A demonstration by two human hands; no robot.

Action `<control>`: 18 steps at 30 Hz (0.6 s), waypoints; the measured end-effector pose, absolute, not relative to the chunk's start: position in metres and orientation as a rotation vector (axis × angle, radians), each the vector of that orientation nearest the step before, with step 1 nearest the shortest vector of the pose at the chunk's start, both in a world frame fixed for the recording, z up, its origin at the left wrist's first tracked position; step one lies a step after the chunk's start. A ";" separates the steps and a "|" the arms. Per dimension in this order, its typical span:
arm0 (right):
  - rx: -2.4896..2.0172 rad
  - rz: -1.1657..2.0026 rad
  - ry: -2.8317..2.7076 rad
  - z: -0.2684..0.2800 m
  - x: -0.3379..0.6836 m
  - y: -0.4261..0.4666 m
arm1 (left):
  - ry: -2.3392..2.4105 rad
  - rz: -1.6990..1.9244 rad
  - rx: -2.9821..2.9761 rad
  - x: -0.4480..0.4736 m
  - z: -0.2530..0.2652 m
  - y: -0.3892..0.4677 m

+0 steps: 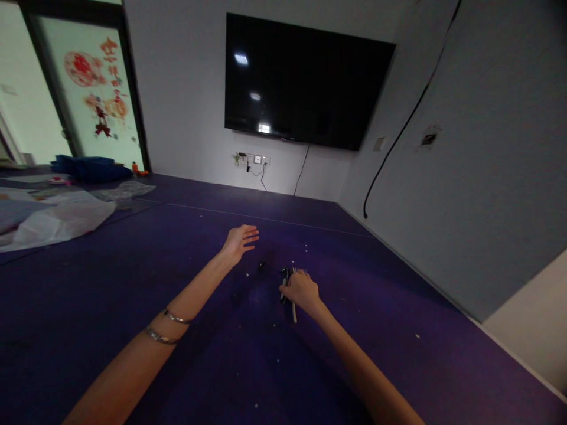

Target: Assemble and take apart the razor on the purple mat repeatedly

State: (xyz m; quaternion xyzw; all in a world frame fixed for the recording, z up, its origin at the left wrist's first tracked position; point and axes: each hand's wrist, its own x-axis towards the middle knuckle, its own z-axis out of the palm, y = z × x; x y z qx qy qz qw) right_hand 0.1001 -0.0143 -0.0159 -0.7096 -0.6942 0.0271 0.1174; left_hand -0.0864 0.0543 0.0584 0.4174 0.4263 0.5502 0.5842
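Note:
My left hand (240,243) hovers over the dark purple surface (212,354), its fingers apart and nothing in them. A small black object (261,266) lies just below and to the right of it, too small to name. My right hand (302,290) is closed on a small black and whitish object (284,283). A pale, strip-like end (295,313) sticks out below the fingers, and dark parts show above the thumb. The palm hides the rest, so its kind cannot be made out.
Small white scraps (306,248) dot the surface. Clear plastic sheeting (66,221) and a dark blue cloth heap (93,168) lie at left, near an orange item (138,170). A black cable (398,139) hangs on the right wall. A television (305,82) is mounted ahead above sockets (257,159).

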 end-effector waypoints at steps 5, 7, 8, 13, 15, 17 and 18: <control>-2.115 0.075 -2.055 -0.016 0.098 -0.014 | 0.982 1.274 0.983 -0.086 0.053 0.057; -2.112 0.067 -2.062 -0.016 0.098 -0.014 | 0.977 1.266 0.992 -0.085 0.050 0.059; -2.107 0.059 -2.065 -0.016 0.098 -0.014 | 0.979 1.260 0.996 -0.085 0.048 0.060; -2.068 0.070 -2.062 -0.009 0.105 -0.013 | 0.983 1.248 1.028 -0.082 0.043 0.061; -2.055 0.087 -2.021 -0.005 0.115 -0.009 | 0.991 1.270 1.068 -0.082 0.041 0.062; -2.005 0.092 -1.992 -0.002 0.128 -0.003 | 1.036 1.290 1.136 -0.083 0.037 0.066; -1.958 0.090 -1.993 -0.001 0.136 0.001 | 1.075 1.286 1.182 -0.084 0.033 0.069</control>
